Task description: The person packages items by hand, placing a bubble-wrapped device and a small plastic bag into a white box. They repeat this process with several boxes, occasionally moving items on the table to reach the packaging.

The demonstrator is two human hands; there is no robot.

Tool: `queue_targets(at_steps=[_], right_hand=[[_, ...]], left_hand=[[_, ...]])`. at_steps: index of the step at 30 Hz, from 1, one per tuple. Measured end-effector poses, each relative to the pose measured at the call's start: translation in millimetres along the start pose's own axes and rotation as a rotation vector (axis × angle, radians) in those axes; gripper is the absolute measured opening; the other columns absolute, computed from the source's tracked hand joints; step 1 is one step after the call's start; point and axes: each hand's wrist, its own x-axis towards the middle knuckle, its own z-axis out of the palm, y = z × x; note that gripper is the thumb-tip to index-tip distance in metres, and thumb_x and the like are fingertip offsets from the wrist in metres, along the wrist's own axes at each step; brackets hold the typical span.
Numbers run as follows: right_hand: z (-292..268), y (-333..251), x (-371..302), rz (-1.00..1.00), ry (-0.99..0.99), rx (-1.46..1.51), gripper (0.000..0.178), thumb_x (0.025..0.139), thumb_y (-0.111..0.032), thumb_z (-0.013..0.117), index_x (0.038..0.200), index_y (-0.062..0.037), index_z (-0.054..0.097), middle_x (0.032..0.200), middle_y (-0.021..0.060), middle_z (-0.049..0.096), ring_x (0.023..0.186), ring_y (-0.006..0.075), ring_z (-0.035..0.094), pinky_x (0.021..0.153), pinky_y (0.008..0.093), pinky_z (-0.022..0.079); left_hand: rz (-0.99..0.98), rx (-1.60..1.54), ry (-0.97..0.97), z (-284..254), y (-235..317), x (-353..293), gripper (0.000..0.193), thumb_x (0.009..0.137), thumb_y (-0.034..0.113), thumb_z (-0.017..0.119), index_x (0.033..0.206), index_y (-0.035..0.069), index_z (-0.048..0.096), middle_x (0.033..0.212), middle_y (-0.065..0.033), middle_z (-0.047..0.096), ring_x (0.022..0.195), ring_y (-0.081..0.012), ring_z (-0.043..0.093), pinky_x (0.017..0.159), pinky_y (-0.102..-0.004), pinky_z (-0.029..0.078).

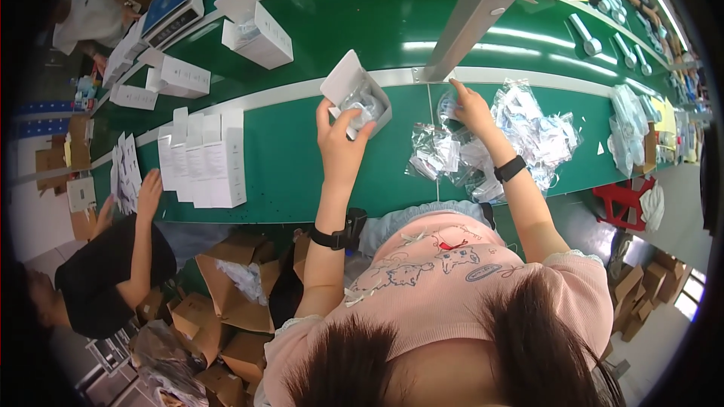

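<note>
My left hand (345,138) is closed around an open white box (383,113), which is tilted with its lid flap up. A clear plastic bag (363,105) with something pale inside sits in the box, and my left fingers reach over the near rim. My right hand (473,111) is at the far left edge of a heap of small clear packets (532,132). Its fingers are bent at a clear plastic bag (446,104), with the index finger pointing away from me. The bag's contents cannot be made out. A smaller group of packets (435,152) lies between my hands.
White boxes (204,158) stand in a row to my left, near a co-worker's hand (149,192). An open filled box (260,38) stands beyond the metal rail (302,89). A metal post (483,15) rises beyond my right hand. Pale handheld devices (584,34) lie far right.
</note>
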Motion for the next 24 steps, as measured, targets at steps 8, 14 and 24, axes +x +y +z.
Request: queue_targets(at_steps=[8,14,24], right_hand=[[-34,-47,9,-0.268,0.166,0.629,0.041,0.068,0.009,0.057,0.106,-0.0057,0.052,0.100,0.0091,0.052,0.089,0.0180,0.056,0.066,0.0288,0.048],[-64,-159,5,-0.607,0.476,0.703,0.038,0.065,0.012,0.062,0.099,-0.0034,0.054,0.105,0.0117,0.049,0.092,0.0159,0.053,0.067,0.0259,0.049],[-24,-157,13,-0.727,0.071,-0.313,0.046,0.064,-0.018,0.071,0.105,-0.0043,0.057,0.112,0.0126,0.046,0.112,0.0272,0.041,0.096,0.0382,0.031]], left_hand=[[-0.288,-0.093,0.091,-1,0,20,0.018,0.062,0.005,0.072,0.066,-0.003,0.057,0.081,-0.0074,0.057,0.067,-0.0181,0.054,0.058,-0.0260,0.040],[-0.169,-0.060,0.145,15,-4,28,0.016,0.062,0.005,0.070,0.066,-0.003,0.057,0.079,-0.0093,0.059,0.066,-0.0230,0.056,0.058,-0.0286,0.041],[-0.171,-0.052,0.140,21,-15,28,0.016,0.065,0.006,0.070,0.069,-0.002,0.057,0.083,-0.0098,0.058,0.073,-0.0186,0.056,0.063,-0.0240,0.042]])
